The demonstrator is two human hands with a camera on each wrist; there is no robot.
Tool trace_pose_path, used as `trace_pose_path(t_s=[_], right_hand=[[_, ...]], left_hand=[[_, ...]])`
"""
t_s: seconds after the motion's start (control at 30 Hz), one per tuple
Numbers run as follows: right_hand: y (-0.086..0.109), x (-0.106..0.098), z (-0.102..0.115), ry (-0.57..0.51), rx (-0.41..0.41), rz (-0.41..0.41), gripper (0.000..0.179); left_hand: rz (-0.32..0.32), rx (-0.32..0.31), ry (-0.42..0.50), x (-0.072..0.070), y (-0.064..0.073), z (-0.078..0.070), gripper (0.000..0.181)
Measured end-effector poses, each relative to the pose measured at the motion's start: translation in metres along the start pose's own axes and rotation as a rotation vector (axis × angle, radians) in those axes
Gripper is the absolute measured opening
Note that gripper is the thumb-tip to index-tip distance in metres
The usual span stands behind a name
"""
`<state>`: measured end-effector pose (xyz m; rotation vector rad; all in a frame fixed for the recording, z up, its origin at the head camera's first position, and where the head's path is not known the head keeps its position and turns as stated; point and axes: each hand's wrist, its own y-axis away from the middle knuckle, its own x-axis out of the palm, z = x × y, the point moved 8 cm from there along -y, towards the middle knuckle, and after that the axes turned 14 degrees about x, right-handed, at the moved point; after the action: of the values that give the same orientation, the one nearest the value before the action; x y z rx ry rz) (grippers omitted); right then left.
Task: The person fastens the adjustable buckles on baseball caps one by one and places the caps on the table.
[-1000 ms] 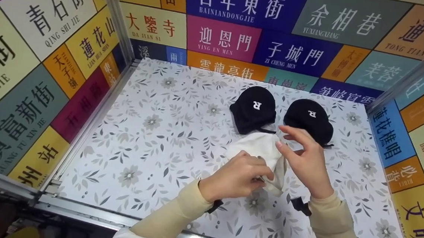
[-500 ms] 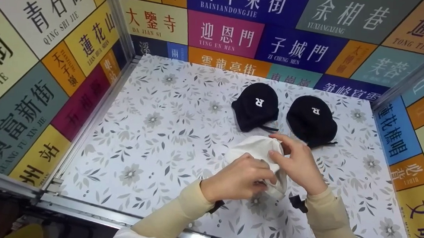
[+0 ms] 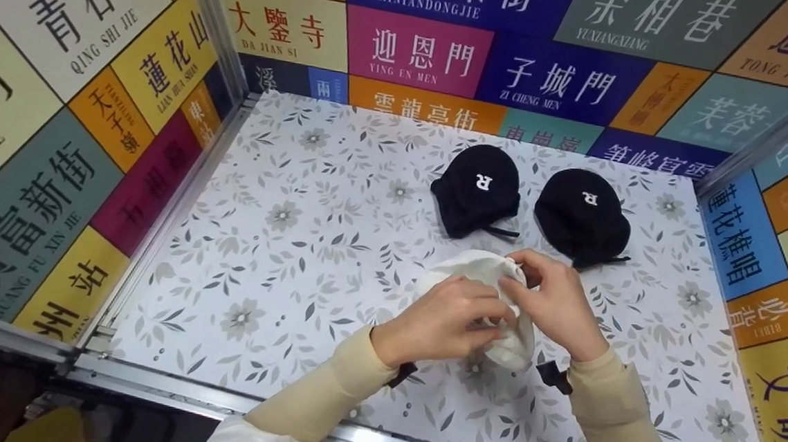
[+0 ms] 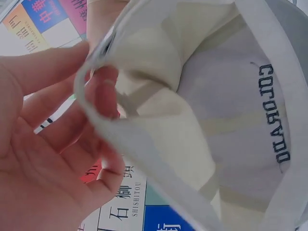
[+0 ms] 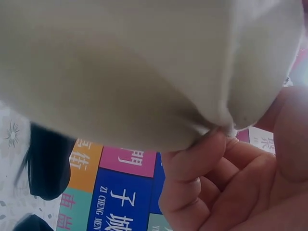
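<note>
Both hands hold a cream-white cap above the front middle of the table. In the left wrist view, the left hand pinches the cap's edge at the opening, with fingertips reaching inside. Mirrored dark stitching reading COLORADO shows on the cap's inner side. The right hand pinches a fold of cloth at a seam, as the right wrist view shows close up. Behind the hands sit two black caps, the left one and the right one, each bearing a white R.
A floral-patterned white tabletop lies under everything. Metal frame posts and colourful sign-covered panels enclose its back and sides. A metal rail runs along the front edge.
The right hand has come in from just beside the white cap and now pinches its cloth. The left hand keeps its hold, and the black caps stay put while the head view shifts slightly.
</note>
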<state>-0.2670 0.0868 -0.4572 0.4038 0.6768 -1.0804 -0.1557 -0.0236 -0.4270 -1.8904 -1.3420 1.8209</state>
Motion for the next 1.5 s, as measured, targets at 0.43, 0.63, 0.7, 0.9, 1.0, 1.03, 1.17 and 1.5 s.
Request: trace_pose_path(t_s=[0.43,0.63,0.7,0.9,1.0,1.03,1.17,1.5], right_hand=[[0.011,-0.003,0.01,0.011,-0.059,-0.011,0.024],[0.019,0.0,0.016,-0.049,-0.093,0.017,0.019],[0.022,0.002,0.017,-0.053,-0.103,0.021,0.015],[0.026,-0.001,0.019,-0.066,-0.127,0.018,0.009],[0.027,-0.009,0.019,-0.098,-0.137,-0.01,0.016],[0.028,-0.014,0.019,-0.114,-0.14,-0.03,0.019],[0.036,-0.036,0.025,-0.194,-0.143,-0.144,0.025],[0.056,-0.067,0.02,-0.374,-0.083,-0.287,0.018]], left_hand=[[-0.272,-0.192,-0.128,-0.028,0.002,0.029,0.028],[-0.124,-0.269,-0.168,-0.014,0.003,0.034,0.025],[-0.08,-0.296,-0.186,-0.01,0.004,0.036,0.02],[-0.03,-0.328,-0.171,-0.008,0.001,0.04,0.007],[-0.031,-0.323,-0.171,-0.015,-0.003,0.044,0.006],[-0.034,-0.319,-0.176,-0.018,-0.006,0.046,0.005],[-0.069,-0.31,-0.224,-0.035,-0.014,0.054,0.005],[-0.114,-0.362,-0.269,-0.082,-0.03,0.103,0.007]])
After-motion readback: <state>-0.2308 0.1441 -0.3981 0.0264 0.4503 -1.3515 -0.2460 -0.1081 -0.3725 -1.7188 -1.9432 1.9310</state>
